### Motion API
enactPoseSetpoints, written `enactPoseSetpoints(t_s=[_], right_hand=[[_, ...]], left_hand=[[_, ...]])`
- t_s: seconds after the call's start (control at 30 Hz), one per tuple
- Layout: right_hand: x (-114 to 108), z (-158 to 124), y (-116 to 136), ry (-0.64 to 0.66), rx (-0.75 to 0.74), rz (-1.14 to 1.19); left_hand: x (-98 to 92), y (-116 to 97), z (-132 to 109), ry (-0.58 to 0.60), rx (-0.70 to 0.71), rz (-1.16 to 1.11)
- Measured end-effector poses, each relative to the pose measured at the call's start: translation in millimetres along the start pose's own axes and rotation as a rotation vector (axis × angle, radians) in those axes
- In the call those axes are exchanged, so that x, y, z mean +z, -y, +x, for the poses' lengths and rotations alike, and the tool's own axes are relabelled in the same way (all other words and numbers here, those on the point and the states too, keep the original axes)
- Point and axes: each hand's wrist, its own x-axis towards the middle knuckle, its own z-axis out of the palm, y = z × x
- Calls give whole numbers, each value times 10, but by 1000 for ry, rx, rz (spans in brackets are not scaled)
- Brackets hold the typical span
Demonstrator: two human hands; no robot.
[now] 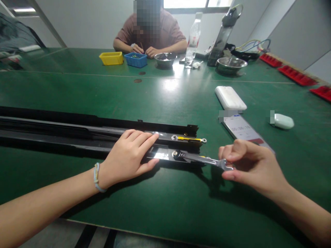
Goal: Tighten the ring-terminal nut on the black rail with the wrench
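Long black metal rails (pixel 100 146) lie side by side across the left half of the table. My left hand (pixel 130 155) rests flat over the nearer rail, fingers stretched out and thumb along its front edge. In my right hand (pixel 248 163), thumb and fingers pinch the open-jaw end of a combination wrench (pixel 201 159). The wrench's other end sits around a fastener (pixel 176 154) near the nearer rail's right end. On the farther rail a yellow wire (pixel 190 139) with ring terminals is fixed at one end; its other ring sticks out past the rail. A similar wire is mostly hidden under the wrench.
A phone (pixel 243 129) lies close beyond my right hand, near a white power bank (pixel 230 98) and a pale case (pixel 283 121). Across the green table (pixel 103 89) sits a person (pixel 152 31), behind yellow (pixel 111 58) and blue bins (pixel 136 60), metal bowls (pixel 165 60) and bottles (pixel 192 44).
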Motion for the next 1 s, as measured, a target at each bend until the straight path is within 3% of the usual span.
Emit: enactPoseSetpoints(t_s=[0.4, 0.6, 0.73, 1.0], right_hand=[[-30, 41, 39, -244, 124, -228], [-26, 26, 9, -277, 202, -188], [-62, 35, 12, -248, 176, -173], [-62, 13, 52, -12, 59, -111]], left_hand=[[-61, -66, -108, 3, -5, -1], [-101, -99, -133, -8, -2, -8], [-90, -91, -121, -12, 6, -4], [-61, -74, -97, -6, -8, -16]])
